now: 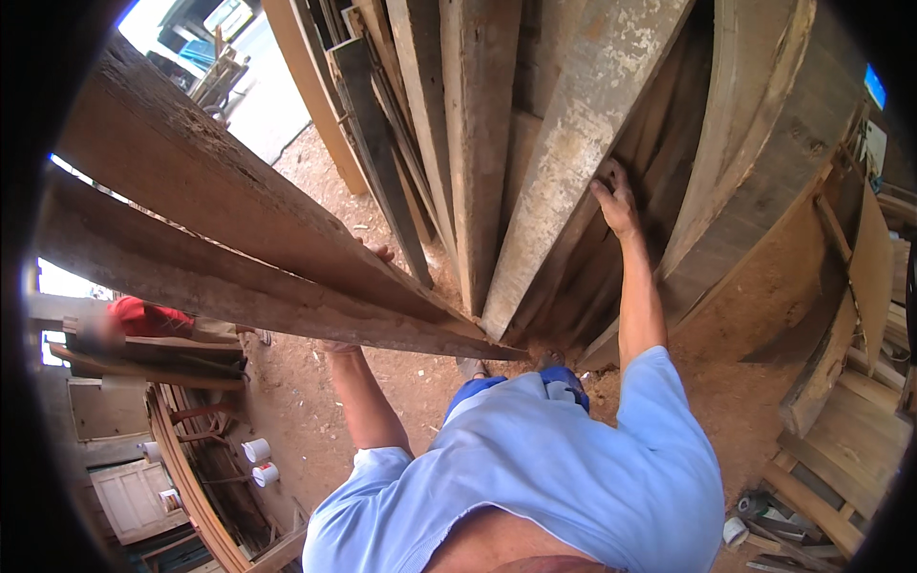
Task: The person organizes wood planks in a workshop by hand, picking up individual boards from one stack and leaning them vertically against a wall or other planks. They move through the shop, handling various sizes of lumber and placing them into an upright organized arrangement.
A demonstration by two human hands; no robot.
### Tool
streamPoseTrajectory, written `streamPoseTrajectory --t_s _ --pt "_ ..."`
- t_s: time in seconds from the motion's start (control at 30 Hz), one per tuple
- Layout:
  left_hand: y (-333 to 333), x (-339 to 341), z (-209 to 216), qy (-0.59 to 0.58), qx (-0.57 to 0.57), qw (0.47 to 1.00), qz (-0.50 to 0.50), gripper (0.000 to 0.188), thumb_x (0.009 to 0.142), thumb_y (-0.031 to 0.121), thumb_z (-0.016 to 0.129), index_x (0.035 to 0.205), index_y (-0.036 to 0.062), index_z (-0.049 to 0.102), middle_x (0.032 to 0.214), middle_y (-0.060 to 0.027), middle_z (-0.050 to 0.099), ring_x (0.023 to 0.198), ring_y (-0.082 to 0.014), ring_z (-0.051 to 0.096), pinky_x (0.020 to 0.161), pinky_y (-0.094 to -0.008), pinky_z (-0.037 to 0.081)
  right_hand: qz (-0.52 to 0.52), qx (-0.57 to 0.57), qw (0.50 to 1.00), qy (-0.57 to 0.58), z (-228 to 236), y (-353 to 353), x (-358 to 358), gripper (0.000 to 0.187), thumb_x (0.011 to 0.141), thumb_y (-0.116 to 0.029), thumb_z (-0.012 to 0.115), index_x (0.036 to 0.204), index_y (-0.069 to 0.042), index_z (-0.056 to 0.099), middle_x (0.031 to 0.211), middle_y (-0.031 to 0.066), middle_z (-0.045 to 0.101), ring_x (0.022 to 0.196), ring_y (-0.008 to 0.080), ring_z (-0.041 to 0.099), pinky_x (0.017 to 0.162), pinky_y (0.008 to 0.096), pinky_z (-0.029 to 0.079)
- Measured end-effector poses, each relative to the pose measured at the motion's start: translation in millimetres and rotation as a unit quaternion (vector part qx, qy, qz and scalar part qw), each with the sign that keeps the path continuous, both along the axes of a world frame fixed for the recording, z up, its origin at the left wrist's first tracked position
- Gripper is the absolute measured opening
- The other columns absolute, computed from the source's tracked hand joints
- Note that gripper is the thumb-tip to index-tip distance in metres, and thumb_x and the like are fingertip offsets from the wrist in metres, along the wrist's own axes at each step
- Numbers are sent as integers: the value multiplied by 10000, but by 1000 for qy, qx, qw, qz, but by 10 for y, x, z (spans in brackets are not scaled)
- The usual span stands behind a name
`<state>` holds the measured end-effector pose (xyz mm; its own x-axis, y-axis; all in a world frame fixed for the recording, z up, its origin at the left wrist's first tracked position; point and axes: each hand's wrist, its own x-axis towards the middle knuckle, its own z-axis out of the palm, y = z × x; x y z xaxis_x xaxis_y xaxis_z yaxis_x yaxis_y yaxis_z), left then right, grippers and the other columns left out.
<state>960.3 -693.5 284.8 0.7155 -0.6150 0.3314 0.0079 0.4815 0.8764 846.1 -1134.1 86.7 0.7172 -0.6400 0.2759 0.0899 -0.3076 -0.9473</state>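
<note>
Two long rough wooden boards, an upper brown one (220,191) and a lower, darker one (220,286), lean on edge toward my left. My left hand (382,253) reaches around them from below; its fingertips show over the upper board's far edge, while the palm is hidden. My right hand (616,196) is at the right edge of a thick grey board (573,134) with whitish patches, its thumb and bent fingers against the wood. Dark brown boards (659,153) stand behind that hand. The boards' lower ends come together near my feet.
More upright planks (482,124) stand ahead, and a wide curved board (755,172) leans at right. Timber pieces (860,430) are stacked at far right. A person in red (153,317) is at the left, near white buckets (256,450) on the dirt floor (301,401).
</note>
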Motion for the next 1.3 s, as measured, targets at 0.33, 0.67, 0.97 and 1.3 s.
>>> streamPoseTrajectory --t_s 0.33,0.67,0.97,1.3 --pt "-79 85 29 43 -30 998 -31 866 850 652 521 1384 -21 409 1274 -266 547 1119 -431 574 1037 -552 402 -23 30 997 73 67 -30 -38 747 870 -420 667 1382 55 403 1331 250 530 1268 339 489 1041 394 386" --pt "-168 75 19 76 -76 994 9 924 819 696 522 1393 -17 391 1253 -232 557 1135 -427 561 1031 -591 376 -12 -84 996 -29 1110 27 34 545 910 -359 590 1261 51 522 1145 234 641 1108 342 601 925 385 459" --pt "-341 118 27 -23 0 1000 -19 1196 581 696 772 1442 -3 324 1346 -260 477 1208 -456 502 1083 -571 334 -251 65 958 122 -143 287 -344 541 897 -349 568 1281 31 531 1197 252 610 1136 377 578 955 424 452" --pt "-339 149 -93 6 -12 1000 -21 1209 567 648 809 1447 -11 306 1363 -297 450 1253 -456 459 1102 -554 320 -165 78 946 269 -902 558 -352 701 890 -392 590 1453 -43 359 1374 251 492 1274 374 480 1053 424 380"
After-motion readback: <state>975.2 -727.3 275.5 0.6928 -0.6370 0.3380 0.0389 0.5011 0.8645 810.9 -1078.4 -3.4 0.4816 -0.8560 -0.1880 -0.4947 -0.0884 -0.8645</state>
